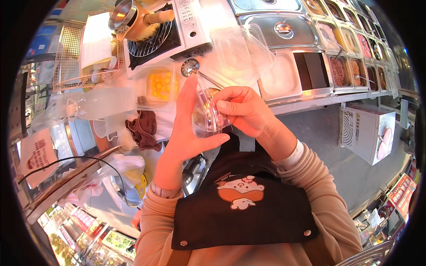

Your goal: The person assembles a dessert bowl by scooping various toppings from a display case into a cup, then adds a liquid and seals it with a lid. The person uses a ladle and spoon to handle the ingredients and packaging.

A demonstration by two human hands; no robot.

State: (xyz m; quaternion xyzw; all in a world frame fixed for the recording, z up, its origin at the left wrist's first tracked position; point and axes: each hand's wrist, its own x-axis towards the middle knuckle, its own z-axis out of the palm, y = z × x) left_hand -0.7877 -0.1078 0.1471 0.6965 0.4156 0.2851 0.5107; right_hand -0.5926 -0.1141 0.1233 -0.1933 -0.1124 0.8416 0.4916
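Observation:
My left hand (186,123) is curved around the outer side of a clear plastic container (199,116), its thumb spread away below. The container is tilted on its side, with colorful pieces showing at its rim; its exact contents are hard to make out. On the opposite side, the thumb and bent fingers of my right hand (244,108) pinch the container's edge. Just beyond my left fingertips lies a metal ladle (190,67), its handle running toward my right hand. A clear tub of yellow cubes (161,84) stands to the left.
A portable gas stove (194,23) at the back carries a wooden-handled pot (133,28). Clear plastic lids (239,50) lie beside steel pans (283,30) and several topping compartments (339,71). A brown cloth (143,129) and a stack of plastic cups (96,103) are left.

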